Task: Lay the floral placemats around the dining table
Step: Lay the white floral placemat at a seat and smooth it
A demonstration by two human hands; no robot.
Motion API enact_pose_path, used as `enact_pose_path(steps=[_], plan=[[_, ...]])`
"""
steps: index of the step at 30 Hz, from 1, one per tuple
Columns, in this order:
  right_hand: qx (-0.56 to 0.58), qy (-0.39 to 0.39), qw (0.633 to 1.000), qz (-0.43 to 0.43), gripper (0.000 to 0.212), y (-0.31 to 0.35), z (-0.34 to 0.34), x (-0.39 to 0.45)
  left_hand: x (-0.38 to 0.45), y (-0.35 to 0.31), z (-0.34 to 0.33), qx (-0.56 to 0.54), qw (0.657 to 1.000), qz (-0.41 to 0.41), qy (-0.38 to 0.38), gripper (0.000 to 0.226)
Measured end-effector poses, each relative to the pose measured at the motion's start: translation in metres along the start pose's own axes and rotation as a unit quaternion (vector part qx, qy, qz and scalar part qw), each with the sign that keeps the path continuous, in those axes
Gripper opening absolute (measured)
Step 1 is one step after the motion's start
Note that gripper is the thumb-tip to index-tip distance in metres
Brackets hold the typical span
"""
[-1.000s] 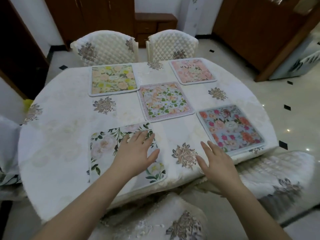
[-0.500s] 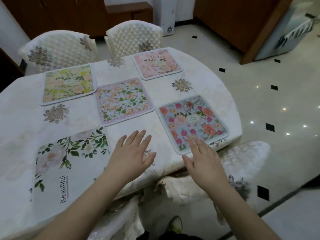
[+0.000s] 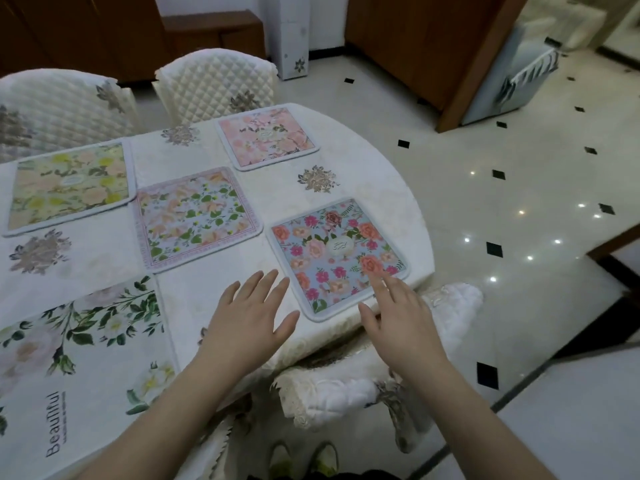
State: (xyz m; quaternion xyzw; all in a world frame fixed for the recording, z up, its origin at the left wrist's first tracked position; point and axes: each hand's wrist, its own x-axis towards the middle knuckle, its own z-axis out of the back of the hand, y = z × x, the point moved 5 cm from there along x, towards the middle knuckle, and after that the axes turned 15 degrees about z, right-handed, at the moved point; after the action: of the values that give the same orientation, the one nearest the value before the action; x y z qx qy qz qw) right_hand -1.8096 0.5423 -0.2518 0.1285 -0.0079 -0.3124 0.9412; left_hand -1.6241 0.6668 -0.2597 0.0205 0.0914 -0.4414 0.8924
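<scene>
**Head view: five floral placemats on the dining table, both hands open near the blue one**

Head camera looks down on the dining table (image 3: 363,168), covered in a cream cloth with embroidered motifs. Five placemats lie flat on it. The blue placemat (image 3: 337,254) sits at the table's right edge, close to the near right corner, its sides slightly skewed to the table edge so one corner points toward the person. The pink placemat (image 3: 266,138) lies at the far edge, in front of a quilted chair (image 3: 214,84). The yellow placemat (image 3: 69,185) lies along the far left, its long axis running left to right. The green-leaf placemat (image 3: 197,218) is in the middle, its corners close to those of the yellow and blue mats. The white placemat (image 3: 79,358), printed with a word, lies at the near left edge, its long axis running toward the person.

The left hand (image 3: 247,318) hovers or rests over bare cloth between the white and blue mats, fingers spread and straight, grasping nothing. The right hand (image 3: 401,320) is also released, fingers extended, its fingertips (image 3: 375,282) over the near right part of the blue placemat; contact cannot be told.

A padded chair seat (image 3: 346,386) shows below the near edge.
</scene>
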Motion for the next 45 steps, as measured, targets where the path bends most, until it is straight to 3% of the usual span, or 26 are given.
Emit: enact_pose_path(steps=[11, 15, 23, 28, 39, 45], plan=[[-0.017, -0.028, 0.997, -0.076, 0.059, -0.077, 0.031, -0.01, 0.043, -0.09, 0.012, -0.035, 0.996, -0.077, -0.022, 0.074], [-0.008, -0.047, 0.996, -0.08, 0.057, -0.128, 0.04, -0.003, 0.064, -0.134, 0.015, -0.009, 0.996, -0.083, -0.023, 0.082], [-0.002, -0.021, 0.999, -0.037, 0.077, -0.249, 0.051, 0.025, 0.122, -0.251, 0.001, -0.019, 1.0, -0.016, -0.002, 0.082], [-0.012, -0.013, 1.0, -0.011, 0.077, -0.308, 0.07, 0.044, 0.139, -0.301, 0.008, -0.011, 1.0, 0.002, -0.006, 0.073], [-0.01, 0.004, 1.0, -0.002, 0.078, -0.332, 0.078, 0.064, 0.178, -0.313, 0.001, 0.02, 1.0, 0.015, 0.007, 0.064], [-0.004, -0.008, 1.0, 0.002, 0.077, -0.37, 0.099, 0.072, 0.199, -0.369, 0.024, -0.002, 0.997, -0.065, -0.03, 0.071]])
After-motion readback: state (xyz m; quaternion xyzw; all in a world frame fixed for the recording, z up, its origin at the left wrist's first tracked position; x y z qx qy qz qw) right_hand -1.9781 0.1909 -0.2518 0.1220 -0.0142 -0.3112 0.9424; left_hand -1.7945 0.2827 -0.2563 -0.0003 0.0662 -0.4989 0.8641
